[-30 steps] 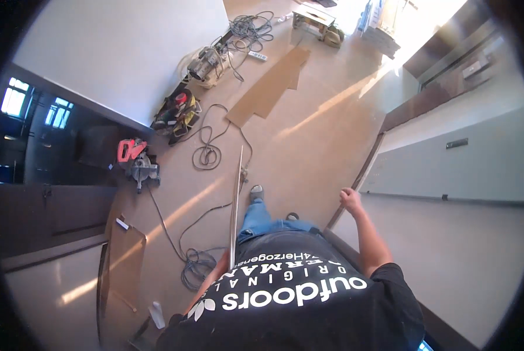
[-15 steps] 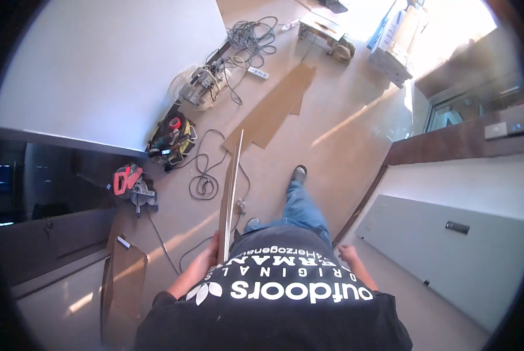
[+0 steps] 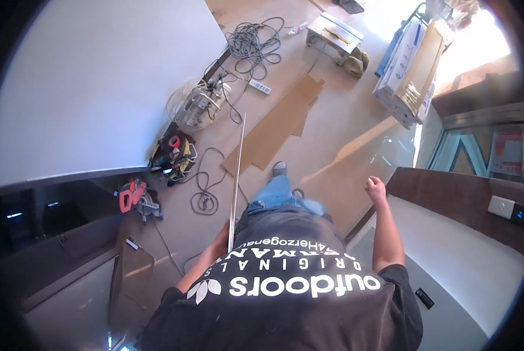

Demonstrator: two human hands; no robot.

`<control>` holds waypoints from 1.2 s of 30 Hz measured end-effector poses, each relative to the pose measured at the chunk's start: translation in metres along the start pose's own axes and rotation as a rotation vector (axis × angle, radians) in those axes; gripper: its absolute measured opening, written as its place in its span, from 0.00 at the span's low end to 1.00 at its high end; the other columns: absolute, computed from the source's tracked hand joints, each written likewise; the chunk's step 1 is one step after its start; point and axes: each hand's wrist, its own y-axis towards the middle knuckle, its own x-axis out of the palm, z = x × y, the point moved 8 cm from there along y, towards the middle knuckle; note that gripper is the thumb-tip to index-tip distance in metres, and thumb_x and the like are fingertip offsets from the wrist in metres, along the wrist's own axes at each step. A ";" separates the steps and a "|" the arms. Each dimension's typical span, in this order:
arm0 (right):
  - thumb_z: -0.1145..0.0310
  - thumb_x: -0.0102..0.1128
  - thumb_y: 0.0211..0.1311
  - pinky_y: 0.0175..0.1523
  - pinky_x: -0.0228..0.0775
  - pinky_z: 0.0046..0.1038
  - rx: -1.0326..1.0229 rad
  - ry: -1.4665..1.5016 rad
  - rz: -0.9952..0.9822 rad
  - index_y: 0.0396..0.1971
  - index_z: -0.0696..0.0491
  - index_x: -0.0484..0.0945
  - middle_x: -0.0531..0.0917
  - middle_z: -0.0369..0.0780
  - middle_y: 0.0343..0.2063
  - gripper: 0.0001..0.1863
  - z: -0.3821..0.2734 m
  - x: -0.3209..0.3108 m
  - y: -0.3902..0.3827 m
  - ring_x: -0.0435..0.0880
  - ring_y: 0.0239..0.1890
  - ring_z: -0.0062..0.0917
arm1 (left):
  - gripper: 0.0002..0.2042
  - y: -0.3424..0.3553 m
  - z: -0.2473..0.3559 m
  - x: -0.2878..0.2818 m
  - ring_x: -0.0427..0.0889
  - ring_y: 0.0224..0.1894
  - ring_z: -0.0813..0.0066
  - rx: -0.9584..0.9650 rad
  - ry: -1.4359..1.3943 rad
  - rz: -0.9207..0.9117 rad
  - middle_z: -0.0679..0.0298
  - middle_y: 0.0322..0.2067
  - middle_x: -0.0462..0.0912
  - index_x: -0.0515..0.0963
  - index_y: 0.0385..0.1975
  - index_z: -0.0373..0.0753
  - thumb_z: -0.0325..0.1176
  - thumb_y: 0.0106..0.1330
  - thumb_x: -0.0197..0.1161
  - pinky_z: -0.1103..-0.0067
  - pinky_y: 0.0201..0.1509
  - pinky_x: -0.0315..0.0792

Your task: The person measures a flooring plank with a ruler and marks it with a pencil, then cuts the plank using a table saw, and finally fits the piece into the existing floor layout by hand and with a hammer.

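At my left side, my left hand (image 3: 220, 238) is closed on a thin, long panel (image 3: 237, 181). The panel stands on edge and points forward, and more than one thin layer seems to show along it. Most of the left fingers are hidden behind the panel and my body. My right hand (image 3: 376, 188) is raised out in front on the right, away from any object. Its fingers are curled into a loose fist, with nothing visible in them. One of my shoes (image 3: 279, 168) is ahead on the floor.
Cardboard strips (image 3: 279, 128) lie ahead. Left of them are coiled cables (image 3: 253, 47), a power strip (image 3: 260, 87), a machine with clear hoses (image 3: 200, 105), a tool bag (image 3: 173, 155) and a red saw (image 3: 134, 198). A small saw table (image 3: 335, 36) and stacked long boxes (image 3: 399, 76) stand farther off.
My right hand has swung forward and up from beside my body. I have stepped ahead, and the boxes and window at the right show more fully. The panel stays in my left hand.
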 end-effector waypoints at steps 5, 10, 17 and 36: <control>0.63 0.57 0.65 0.30 0.74 0.27 0.060 -0.090 -0.140 0.44 0.58 0.81 0.84 0.39 0.28 0.15 -0.053 0.036 0.050 0.83 0.25 0.23 | 0.30 0.046 0.086 0.002 0.80 0.29 0.65 -0.013 0.094 0.053 0.60 0.28 0.81 0.78 0.43 0.45 0.68 0.69 0.43 0.67 0.36 0.76; 0.65 0.60 0.59 0.31 0.77 0.28 0.123 -0.262 -0.377 0.37 0.55 0.81 0.83 0.40 0.26 0.11 0.008 0.047 0.062 0.84 0.24 0.26 | 0.30 0.083 0.168 0.073 0.79 0.28 0.65 -0.010 0.158 0.050 0.61 0.27 0.80 0.77 0.41 0.46 0.68 0.69 0.44 0.68 0.35 0.75; 0.63 0.56 0.59 0.29 0.77 0.30 0.386 -0.182 -0.478 0.32 0.58 0.84 0.84 0.43 0.22 0.14 -0.021 0.034 0.177 0.84 0.22 0.26 | 0.30 0.139 0.302 0.189 0.78 0.27 0.66 -0.024 0.263 0.116 0.62 0.26 0.79 0.76 0.39 0.46 0.69 0.68 0.44 0.68 0.33 0.74; 0.66 0.56 0.68 0.31 0.72 0.23 0.582 0.585 0.295 0.41 0.57 0.81 0.83 0.37 0.30 0.11 -0.221 -0.053 0.444 0.79 0.27 0.18 | 0.30 0.236 0.765 0.426 0.74 0.23 0.69 -0.168 0.798 0.198 0.64 0.23 0.75 0.73 0.34 0.47 0.71 0.66 0.45 0.71 0.28 0.69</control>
